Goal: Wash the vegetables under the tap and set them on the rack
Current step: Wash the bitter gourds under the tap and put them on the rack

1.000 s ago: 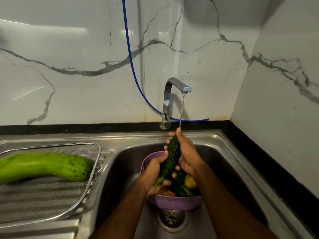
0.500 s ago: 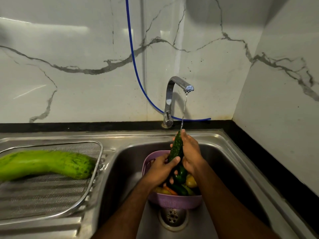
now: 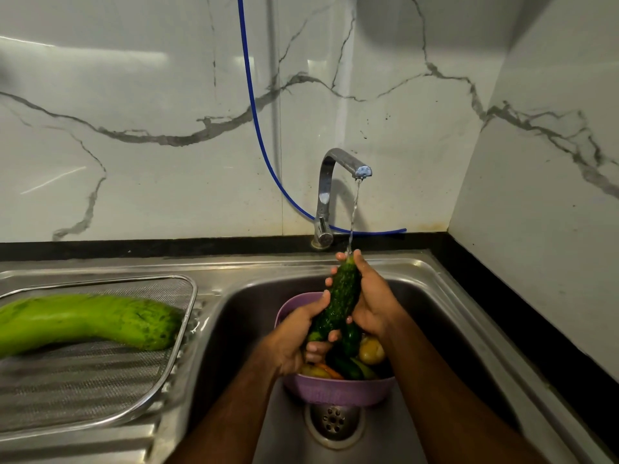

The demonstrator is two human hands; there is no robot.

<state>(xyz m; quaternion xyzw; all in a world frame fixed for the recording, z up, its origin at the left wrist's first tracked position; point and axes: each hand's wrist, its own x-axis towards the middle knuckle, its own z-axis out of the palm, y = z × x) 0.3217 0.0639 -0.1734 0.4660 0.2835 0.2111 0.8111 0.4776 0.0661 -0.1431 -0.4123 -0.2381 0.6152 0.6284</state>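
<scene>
Both hands, left hand (image 3: pixel 294 336) and right hand (image 3: pixel 371 303), wrap the cucumber (image 3: pixel 338 299) under the tap (image 3: pixel 345 169), above the purple basket (image 3: pixel 338 390); rack (image 3: pixel 140 396) sits at 9 o'clock.

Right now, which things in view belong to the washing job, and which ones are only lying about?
Belong to the job:
cucumber, held in left hand and right hand
tap
purple basket of vegetables
rack
bottle gourd on it

Lying about:
blue hose

Gourd (image 3: pixel 87 321) on rack (image 3: pixel 100 380), left of sink (image 3: pixel 435 313). Basket (image 3: pixel 338 390) in sink, before tap (image 3: pixel 330 192); we think drain (image 3: pixel 334 420) sits just before it.
</scene>
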